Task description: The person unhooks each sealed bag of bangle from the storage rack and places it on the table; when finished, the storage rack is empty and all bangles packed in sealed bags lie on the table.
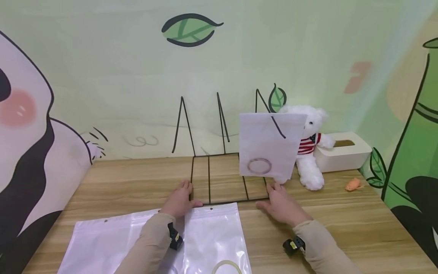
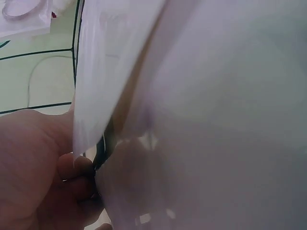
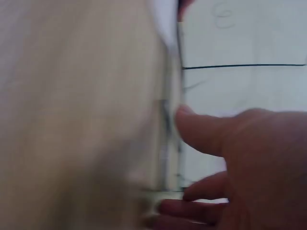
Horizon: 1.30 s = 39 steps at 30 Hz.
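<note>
Black wire rack [image 1: 209, 179] before me; in front of it, a clear pouch [image 1: 212, 230] showing a yellowish ring [image 1: 226, 262]; on its rightmost hook [image 1: 278, 128], a white pouch [image 1: 268, 142] showing a brownish ring [image 1: 249, 166]. My left hand [image 1: 178, 201] is at its left side, grip unclear; my right hand [image 1: 284, 206] at its right, thumb and fingers apart.

In the head view, a hanging white pouch [image 1: 270, 140] hides part of the plush bear [image 1: 308, 163]. The lower edge cuts off the flat pouches [image 1: 99, 243] and a yellowish ring [image 1: 226, 262]; an orange object [image 1: 352, 185] at right is too small to identify. In the left wrist view, pale film [image 2: 216, 120] partly covers the fingers [image 2: 67, 167]. The right wrist view blurs the tabletop [image 3: 86, 96] at left.
</note>
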Each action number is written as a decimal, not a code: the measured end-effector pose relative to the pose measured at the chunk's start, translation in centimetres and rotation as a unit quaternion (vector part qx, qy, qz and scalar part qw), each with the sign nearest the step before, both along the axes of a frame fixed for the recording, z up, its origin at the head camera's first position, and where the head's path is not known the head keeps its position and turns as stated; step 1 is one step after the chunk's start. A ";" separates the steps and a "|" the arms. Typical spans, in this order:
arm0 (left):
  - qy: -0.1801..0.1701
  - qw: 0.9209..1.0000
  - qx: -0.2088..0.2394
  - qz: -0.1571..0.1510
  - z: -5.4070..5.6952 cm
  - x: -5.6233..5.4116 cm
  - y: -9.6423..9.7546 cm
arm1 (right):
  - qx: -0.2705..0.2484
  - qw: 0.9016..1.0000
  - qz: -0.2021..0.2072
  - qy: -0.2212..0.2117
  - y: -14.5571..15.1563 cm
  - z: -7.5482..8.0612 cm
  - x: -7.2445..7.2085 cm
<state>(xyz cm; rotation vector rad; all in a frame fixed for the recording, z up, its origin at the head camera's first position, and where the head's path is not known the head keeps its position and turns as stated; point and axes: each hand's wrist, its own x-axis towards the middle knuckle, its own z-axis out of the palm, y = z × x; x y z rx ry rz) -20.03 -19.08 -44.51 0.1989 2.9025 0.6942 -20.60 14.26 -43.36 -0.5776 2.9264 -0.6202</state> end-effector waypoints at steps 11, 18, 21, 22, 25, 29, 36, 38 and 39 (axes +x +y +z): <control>0.000 1.000 -0.005 0.003 0.0 -0.1 0.1 | -0.153 0.988 -0.005 -0.015 2.6 8.9 1.8; 0.004 1.000 -0.005 0.006 -0.2 -0.3 0.0 | -0.299 0.927 -0.140 0.175 3.0 10.2 0.8; 0.001 1.000 -0.008 0.006 -0.2 -0.3 0.0 | -0.339 0.895 -0.196 0.212 2.7 9.7 -0.1; 0.000 1.000 -0.009 0.005 -0.2 -0.2 0.0 | -0.350 0.886 -0.210 0.219 2.7 9.5 -0.3; -0.003 1.000 -0.013 0.004 -0.1 0.0 0.1 | -0.376 0.868 -0.231 0.228 2.6 9.0 -0.9; -0.001 1.000 -0.017 0.005 -0.1 0.0 0.2 | -0.391 0.858 -0.229 0.242 2.5 8.7 -1.3; 0.002 1.000 -0.016 0.007 -0.1 -0.1 0.1 | -0.383 0.863 -0.213 0.251 2.2 8.5 -1.6; 0.000 1.000 -0.016 0.008 0.0 0.0 0.1 | -0.383 0.867 -0.211 0.239 2.1 8.4 -1.6; -0.002 1.000 -0.015 0.008 0.0 0.0 0.1 | -0.381 0.869 -0.213 0.234 2.1 8.4 -1.7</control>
